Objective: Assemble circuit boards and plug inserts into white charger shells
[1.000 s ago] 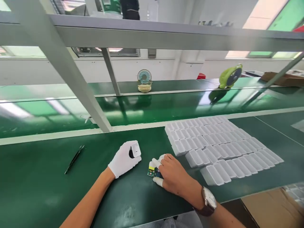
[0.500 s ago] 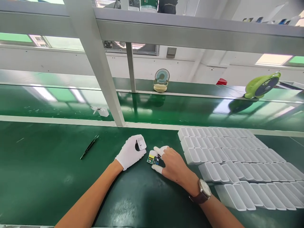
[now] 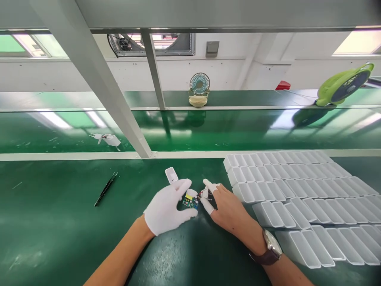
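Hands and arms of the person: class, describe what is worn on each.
The left hand wears a full white glove. The right hand is bare except for white finger cots on thumb and fingertips, with a brown-strapped, pale-faced wristwatch at that wrist. Both forearms are sleeveless.

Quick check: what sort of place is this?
Probably an electronics assembly line: a long green conveyor belt, rows of white plastic casings laid out on it, and a small circuit board.

Black tweezers (image 3: 106, 189) lie left on the green bench (image 3: 59, 238), white trays (image 3: 297, 190) right, a small fan (image 3: 199, 89) behind.
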{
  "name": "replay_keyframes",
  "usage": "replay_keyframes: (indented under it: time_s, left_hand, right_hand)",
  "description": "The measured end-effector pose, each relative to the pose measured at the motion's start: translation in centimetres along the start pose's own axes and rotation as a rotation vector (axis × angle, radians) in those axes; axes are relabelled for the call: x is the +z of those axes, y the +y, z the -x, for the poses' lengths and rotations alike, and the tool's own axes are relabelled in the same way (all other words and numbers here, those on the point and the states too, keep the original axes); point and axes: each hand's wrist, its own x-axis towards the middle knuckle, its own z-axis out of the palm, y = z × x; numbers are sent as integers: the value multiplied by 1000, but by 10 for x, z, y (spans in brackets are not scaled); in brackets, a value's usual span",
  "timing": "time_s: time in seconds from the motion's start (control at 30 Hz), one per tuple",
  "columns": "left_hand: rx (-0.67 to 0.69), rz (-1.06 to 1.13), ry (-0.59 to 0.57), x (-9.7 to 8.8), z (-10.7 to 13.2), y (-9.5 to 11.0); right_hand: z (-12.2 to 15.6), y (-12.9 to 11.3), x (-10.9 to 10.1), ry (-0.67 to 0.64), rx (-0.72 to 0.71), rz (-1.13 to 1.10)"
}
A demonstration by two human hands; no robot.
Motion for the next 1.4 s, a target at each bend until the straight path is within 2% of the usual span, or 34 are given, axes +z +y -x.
replay_keyframes:
  time_s: [0.07,0.13,0.23,0.37,0.5,0.7,0.93,1.13,1.27,1.4]
  left_hand:
    - [-26,3,-59,15,-3,4]
    - [-70,-31,-63,28,-6,3]
    - [-67,-81,-51,36,-8,2]
    - [16,-110,-38,30,-9,6]
    - [68,-84,-18,27,-7,7]
    - [103,-14,21,31,1,-7]
    - [124,25,-23,32,3,-10]
    - [124,8,4,33,2,-14]
    - [165,19,25,29,1,-13]
    - [190,36,51,20,1,-11]
  right_hand:
    - [0,3,2,11,-27,-13]
    - [0,6,5,40,-51,-41]
    - [0,9,9,77,-85,-66]
    - [-1,9,11,58,-131,-86]
    - [-3,6,10,56,-101,-143]
    - [-6,4,13,45,-112,-73]
    - [-4,7,27,38,-67,25]
    - [-3,5,21,68,-65,-6]
    - [-3,2,13,81,-157,-112]
    - [-3,3,13,37,-274,-218]
